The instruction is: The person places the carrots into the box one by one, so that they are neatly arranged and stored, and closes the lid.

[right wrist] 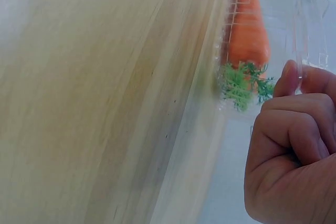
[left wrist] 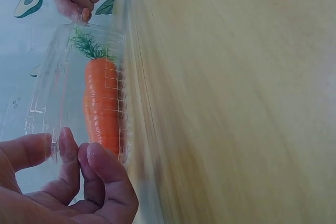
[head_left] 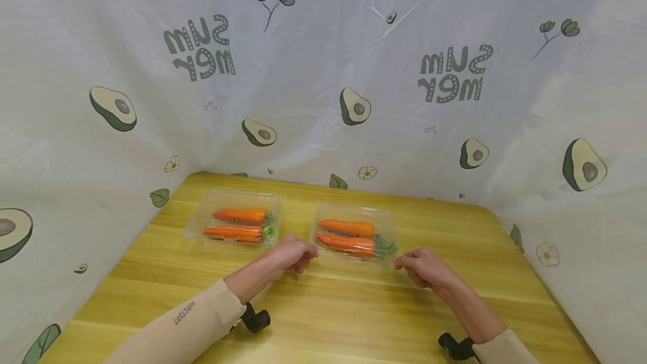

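Note:
A clear plastic clamshell box (head_left: 386, 222) with two orange carrots (head_left: 346, 228) inside lies on the table in front of me. Feathery green tops (head_left: 386, 246) show at the box's right end. My left hand (head_left: 290, 254) pinches the near left corner of its rim between thumb and forefinger, other fingers bent below. At the near right corner, my right hand (head_left: 428, 269) pinches the rim with thumb and forefinger, the remaining fingers curled in. In the left wrist view a carrot (left wrist: 101, 106) shows through the ribbed side wall.
Left of it rests a second clear box (head_left: 204, 215), also with two carrots (head_left: 240, 215) and green tops. Both sit on a yellowish wooden table (head_left: 323, 313) with rounded far corners. A pale curtain (head_left: 313, 72) printed with avocados hangs behind and along the sides.

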`<state>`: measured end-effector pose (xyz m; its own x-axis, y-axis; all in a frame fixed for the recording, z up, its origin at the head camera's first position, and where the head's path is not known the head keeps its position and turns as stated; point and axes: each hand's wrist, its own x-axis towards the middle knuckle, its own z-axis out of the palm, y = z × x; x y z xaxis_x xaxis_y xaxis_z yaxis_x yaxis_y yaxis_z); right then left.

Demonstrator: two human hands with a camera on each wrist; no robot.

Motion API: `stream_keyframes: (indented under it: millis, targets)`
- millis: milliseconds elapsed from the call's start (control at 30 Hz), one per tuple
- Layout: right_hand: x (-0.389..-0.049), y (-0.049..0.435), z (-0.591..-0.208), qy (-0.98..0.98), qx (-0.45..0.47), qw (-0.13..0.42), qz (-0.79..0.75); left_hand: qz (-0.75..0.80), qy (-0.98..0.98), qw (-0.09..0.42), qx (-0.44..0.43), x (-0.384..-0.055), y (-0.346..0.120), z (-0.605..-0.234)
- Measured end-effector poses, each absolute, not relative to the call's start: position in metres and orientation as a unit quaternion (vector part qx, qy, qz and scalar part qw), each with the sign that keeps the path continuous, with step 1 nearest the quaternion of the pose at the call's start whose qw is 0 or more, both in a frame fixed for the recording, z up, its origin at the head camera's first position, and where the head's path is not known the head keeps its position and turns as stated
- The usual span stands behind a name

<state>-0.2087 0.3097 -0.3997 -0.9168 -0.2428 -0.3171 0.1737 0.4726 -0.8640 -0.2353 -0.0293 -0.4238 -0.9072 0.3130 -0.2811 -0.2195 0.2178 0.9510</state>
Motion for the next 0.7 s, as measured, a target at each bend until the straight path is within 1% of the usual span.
stream_keyframes:
  millis: [200, 433, 567, 700]
  targets:
    - [-0.209, 0.311, -0.402, 0.826, -0.024, 0.204, -0.525, 0.626, 0.750, 0.210, 0.026, -0.234, -0.026, -0.425]
    - [-0.215, 0.314, -0.407, 0.827, -0.007, 0.190, -0.529, 0.628, 0.749, 0.208, 0.015, -0.238, -0.022, -0.426]
    - [-0.217, 0.319, -0.410, 0.830, 0.008, 0.195, -0.523, 0.634, 0.740, 0.224, 0.017, -0.238, -0.023, -0.427]
    - [-0.210, 0.324, -0.407, 0.855, 0.017, 0.194, -0.481, 0.618, 0.743, 0.254, 0.038, -0.227, -0.033, -0.419]
